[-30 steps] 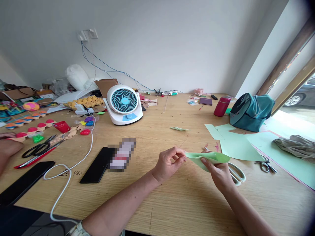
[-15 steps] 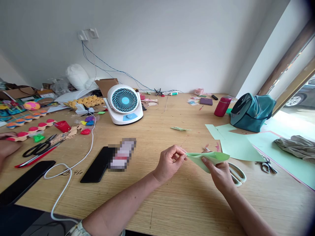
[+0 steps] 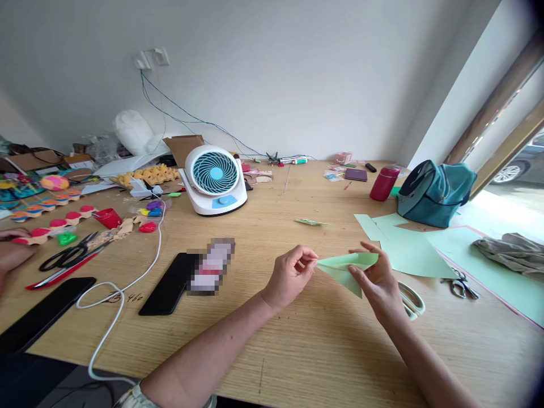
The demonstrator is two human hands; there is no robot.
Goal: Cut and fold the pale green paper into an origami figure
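**Both hands on a folded green paper, mid-fold**

The left hand (image 3: pixel 291 275) had thumb & fingertips pinched together on the left tip of a small folded piece of light-green paper (image 3: pixel 345 266), held just above the pale wooden table (image 3: pixel 297 351). The right hand (image 3: pixel 379 283) gripped the paper's right end, thumb on the near face, fingers curled over the far edge. The paper sat between the two hands, near-centre of the table, shaped approx. like a flat wedge w/ a point hanging down.

Judged from the grip, the step in hand was folding/creasing the piece. The next move would call for keeping the left pinch firm while the right hand's fingers press the layers flat, edges lined up.

Just right of the right hand, partly hidden by it, lay white-handled scissors (image 3: pixel 412 299). Farther right were larger sheets of light-green paper (image 3: pixel 410 252) & a second pair of metal scissors (image 3: pixel 461 283). Left of the hands lay a black phone (image 3: pixel 164 292); far centre stood a white & blue desk fan (image 3: pixel 215 180). At the far-left edge another person's hand (image 3: pixel 12 252) rested on the table.
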